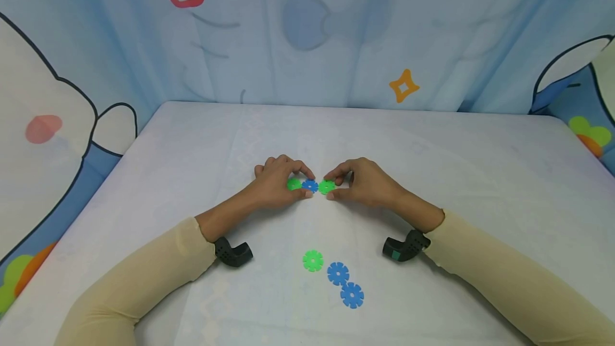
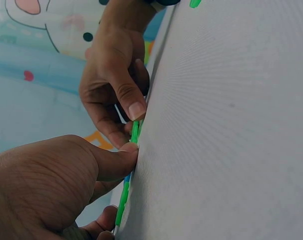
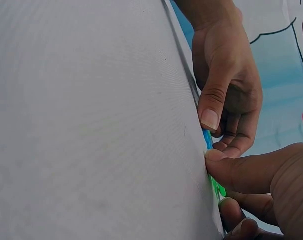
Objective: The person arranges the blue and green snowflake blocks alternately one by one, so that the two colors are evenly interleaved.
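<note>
In the head view, my left hand (image 1: 278, 185) pinches a blue notched disc (image 1: 310, 186) between thumb and forefinger. A green notched disc (image 1: 293, 183) sits against its left side, beneath that hand. My right hand (image 1: 369, 183) pinches another green notched disc (image 1: 327, 186) by its edges, just right of the blue one. The two meet edge to edge; whether their notches interlock I cannot tell. Seen edge-on in the left wrist view, the pieces form a thin line close to the tabletop, the right hand's green disc (image 2: 135, 131) under its thumb.
Nearer the front of the white-covered table (image 1: 240, 292) lie a loose green disc (image 1: 313, 261) and two blue discs, one (image 1: 338, 273) close beside the other (image 1: 352, 295). Behind the table hangs a blue patterned curtain (image 1: 307, 68). Each wrist carries a black device (image 1: 234, 252).
</note>
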Tool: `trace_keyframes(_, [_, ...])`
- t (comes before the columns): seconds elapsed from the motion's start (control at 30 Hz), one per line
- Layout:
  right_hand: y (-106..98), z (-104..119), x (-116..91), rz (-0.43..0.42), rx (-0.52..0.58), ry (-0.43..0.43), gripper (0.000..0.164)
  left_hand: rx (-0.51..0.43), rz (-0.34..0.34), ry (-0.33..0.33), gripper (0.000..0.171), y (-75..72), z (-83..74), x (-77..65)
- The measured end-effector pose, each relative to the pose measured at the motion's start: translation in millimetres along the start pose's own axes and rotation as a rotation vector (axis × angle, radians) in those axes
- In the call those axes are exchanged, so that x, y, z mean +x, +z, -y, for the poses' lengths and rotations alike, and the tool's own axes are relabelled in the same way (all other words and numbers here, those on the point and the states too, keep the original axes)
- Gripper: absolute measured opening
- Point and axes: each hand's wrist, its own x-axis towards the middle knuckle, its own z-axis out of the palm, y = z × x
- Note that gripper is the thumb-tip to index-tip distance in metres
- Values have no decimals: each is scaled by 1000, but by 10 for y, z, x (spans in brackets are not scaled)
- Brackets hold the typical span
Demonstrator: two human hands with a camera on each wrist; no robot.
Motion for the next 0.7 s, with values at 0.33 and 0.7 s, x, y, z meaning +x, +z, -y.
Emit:
trace_keyframes(0.33, [-3,7,3,1,-1,2,34,-1,-2,2,29,-7,-2,-8])
trace_keyframes(0.7, [2,-11,4,3,3,-1,35,1,1,-3,29,-1,-7,-9])
